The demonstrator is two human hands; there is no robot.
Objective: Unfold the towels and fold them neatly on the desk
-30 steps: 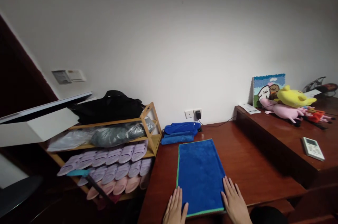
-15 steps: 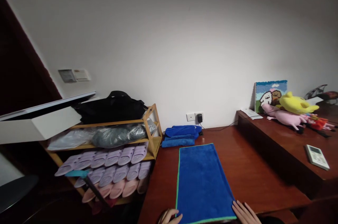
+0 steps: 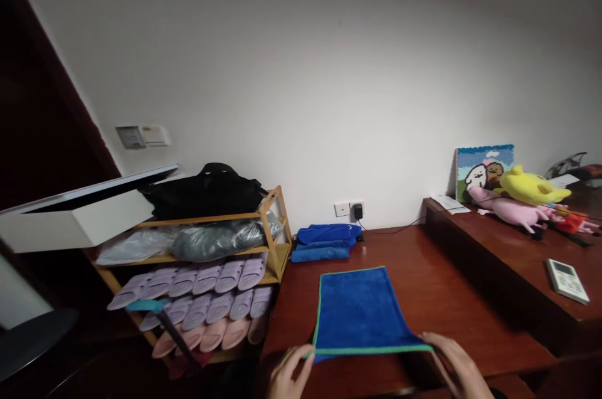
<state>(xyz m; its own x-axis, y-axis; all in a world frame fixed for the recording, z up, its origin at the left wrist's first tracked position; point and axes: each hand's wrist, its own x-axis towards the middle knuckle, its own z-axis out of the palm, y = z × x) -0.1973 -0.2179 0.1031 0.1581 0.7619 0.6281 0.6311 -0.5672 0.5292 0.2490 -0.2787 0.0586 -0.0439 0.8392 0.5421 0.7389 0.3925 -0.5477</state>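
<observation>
A blue towel (image 3: 358, 308) with green edging lies on the brown wooden table, its near edge raised off the surface. My left hand (image 3: 289, 374) pinches the near left corner between thumb and fingers. At the near right corner, my right hand (image 3: 455, 362) grips the edging, partly cut off by the frame's bottom. The near edge stretches between both hands, sagging slightly, while the far part rests flat on the table (image 3: 451, 298).
Folded blue cloths (image 3: 324, 242) sit by the wall below a plugged-in charger (image 3: 358, 211). On the left stands a shoe rack (image 3: 273, 229) with slippers (image 3: 221, 308) and a black bag (image 3: 207, 192). A raised shelf on the right bears plush toys (image 3: 510, 209) and a white remote (image 3: 567, 281).
Both hands have lifted the towel's near edge off the table and moved it slightly forward. The hands, lying at the corners before, now grip them. The view has shifted slightly.
</observation>
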